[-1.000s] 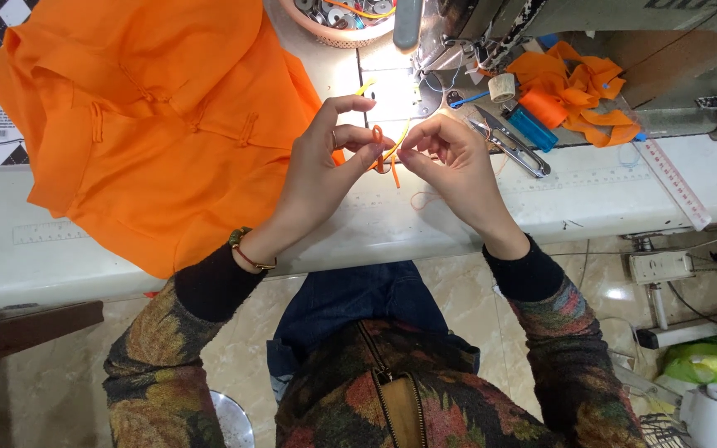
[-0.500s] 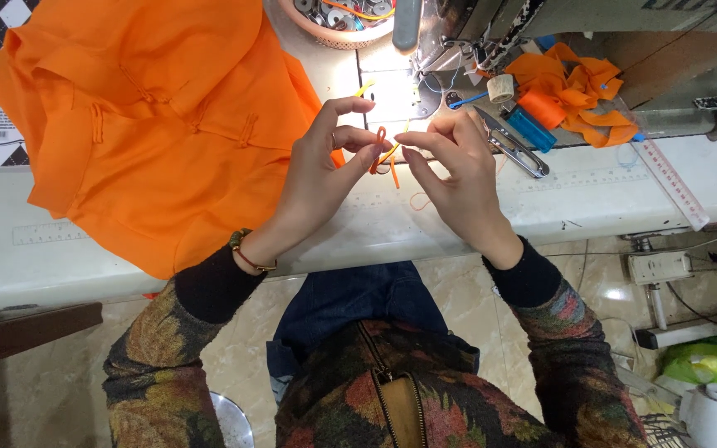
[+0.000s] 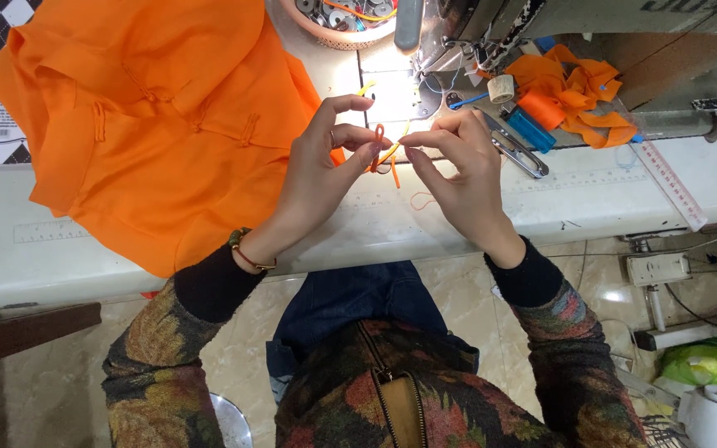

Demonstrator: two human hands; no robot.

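Midway above the counter (image 3: 458, 224): orange cord loop (image 3: 378, 138) pinched upright in left hand (image 3: 317, 178) grip, tail slanting rightward (thin, short) into right hand (image 3: 458, 170) fingertip pinch, equally near.

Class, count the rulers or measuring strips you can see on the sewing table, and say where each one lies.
2. One ruler lies slanted at the table's right end, beside the orange scraps; a measuring strip is set along the table's left front edge. The orange garment may hide more.

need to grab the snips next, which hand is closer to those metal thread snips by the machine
Right. The right hand sits just left of the thread snips, almost touching them. The left hand is farther off, beyond the orange cord both hands pinch.
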